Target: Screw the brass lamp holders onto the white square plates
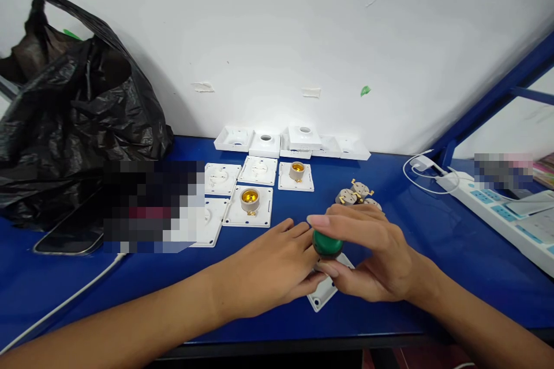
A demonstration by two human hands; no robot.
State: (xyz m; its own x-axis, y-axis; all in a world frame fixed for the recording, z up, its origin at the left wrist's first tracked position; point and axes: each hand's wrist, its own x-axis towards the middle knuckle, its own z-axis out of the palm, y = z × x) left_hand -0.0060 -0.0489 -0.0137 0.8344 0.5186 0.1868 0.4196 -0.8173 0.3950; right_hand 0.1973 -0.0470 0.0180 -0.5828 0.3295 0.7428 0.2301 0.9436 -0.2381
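Observation:
In my right hand [381, 253] is a screwdriver with a round green handle [328, 244], pinched between thumb and fingers and pointing down. My left hand [268, 271] is closed around a white square base plate [318, 300] on the table, directly below the handle. The screwdriver's tip and the plate's middle are hidden by my fingers. Just beyond my right hand lie several loose lamp sockets [347, 198] with brass tabs. Farther left, one white plate carries a brass-lined lamp socket [250, 200], and another socket [296, 171] sits on a plate behind it.
Against the wall stands a row of white covers [265, 144], some with round holes. Bare white plates [258, 170] lie before them. A black plastic bag [82, 104] and a phone [71, 233] are at left. A power strip [497, 207] with a white cable [409, 176] lies right.

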